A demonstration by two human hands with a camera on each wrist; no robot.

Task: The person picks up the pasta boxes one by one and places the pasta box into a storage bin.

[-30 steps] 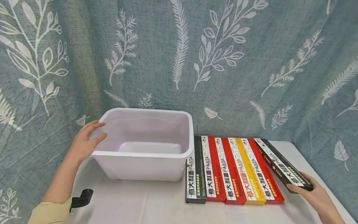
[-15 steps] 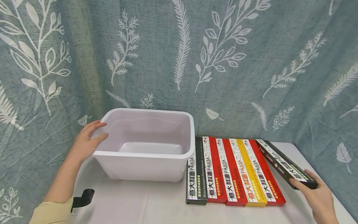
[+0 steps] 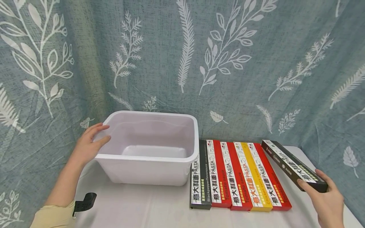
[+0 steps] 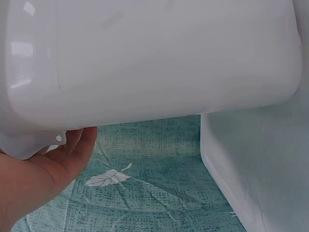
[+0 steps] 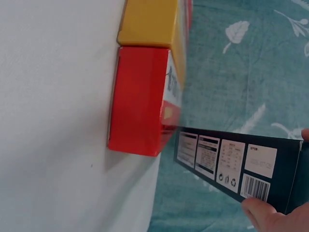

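A white plastic bin (image 3: 145, 171) stands left of the middle in the head view. My left hand (image 3: 88, 145) holds its left rim, fingers and thumb bent over the edge; the left wrist view has that hand (image 4: 53, 169) below the bin wall (image 4: 154, 63). At the right, my right hand (image 3: 328, 199) grips the near end of a black pasta box (image 3: 293, 166) between thumb and fingers. The box slants, raised, beside the end of a row of pasta boxes. Its printed side with a barcode faces the right wrist camera, where the thumb (image 5: 265, 212) presses its edge.
Several pasta boxes lie side by side right of the bin: a black one (image 3: 203, 186), red ones such as the tomato sauce box (image 3: 280, 193), and a yellow chicken curry box (image 3: 260, 194). A patterned blue-green curtain (image 3: 159, 63) hangs behind the white table (image 3: 159, 205).
My right hand has lifted the black pasta box somewhat and shifted it slightly right, away from the row. The left hand has stayed at the bin's rim.
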